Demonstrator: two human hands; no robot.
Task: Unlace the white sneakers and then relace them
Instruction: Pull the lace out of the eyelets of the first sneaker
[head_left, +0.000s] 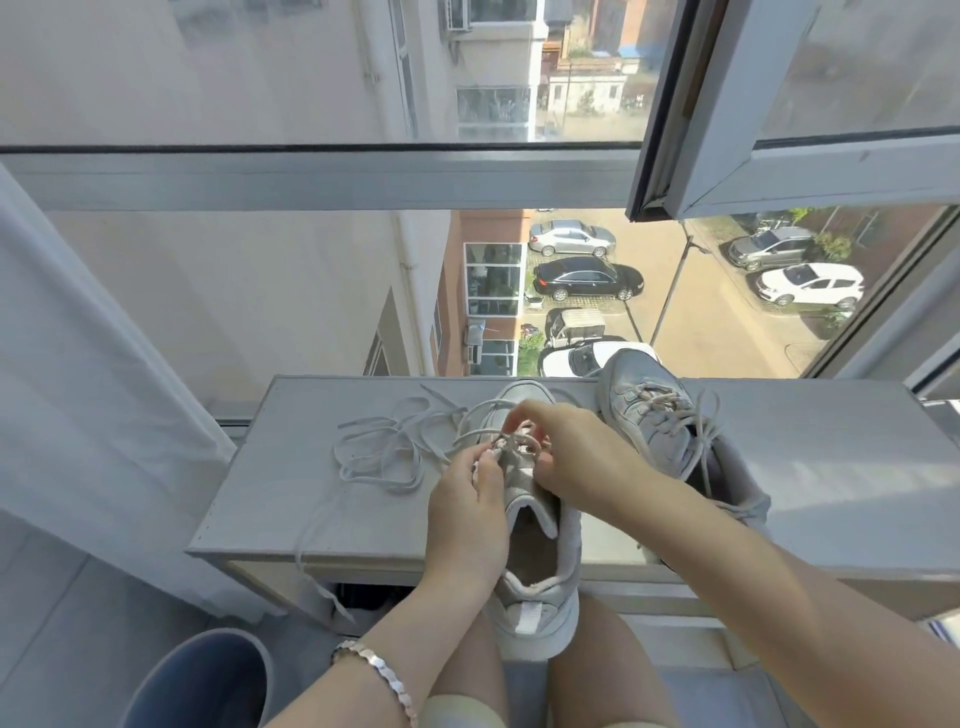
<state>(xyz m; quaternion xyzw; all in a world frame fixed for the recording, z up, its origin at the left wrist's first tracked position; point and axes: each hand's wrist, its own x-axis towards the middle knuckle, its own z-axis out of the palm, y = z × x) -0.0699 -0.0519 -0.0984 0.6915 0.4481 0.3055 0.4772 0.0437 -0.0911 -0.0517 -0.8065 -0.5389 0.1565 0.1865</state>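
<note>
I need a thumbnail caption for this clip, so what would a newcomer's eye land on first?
The left hand and right hand pinch the lace at the eyelets of a white sneaker in the centre, its heel overhanging the near edge of the grey ledge. Loose lace sprawls in loops to its left, a second sneaker sits laced to its right, and beyond the glass parked cars lie far below.

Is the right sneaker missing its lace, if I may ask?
No, the right sneaker has its lace threaded through.
</note>
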